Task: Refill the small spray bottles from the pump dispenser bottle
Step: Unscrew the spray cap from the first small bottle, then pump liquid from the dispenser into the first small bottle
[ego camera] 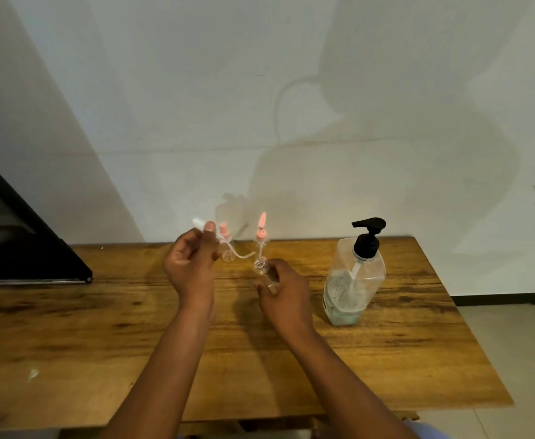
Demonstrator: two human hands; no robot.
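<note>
- The left hand is raised above the desk, its fingers pinching a spray head whose thin tube curves right.
- The right hand grips an uncapped small clear bottle, tilted.
- Two pink-topped spray bottles stand behind.
- The pump dispenser bottle stands far right, partly full.

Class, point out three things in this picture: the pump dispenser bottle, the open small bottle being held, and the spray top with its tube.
pump dispenser bottle (368, 238), head view, black pump collar.
open small bottle (260, 267), head view, threaded neck.
spray top (199, 224), head view, white cap end.
</note>
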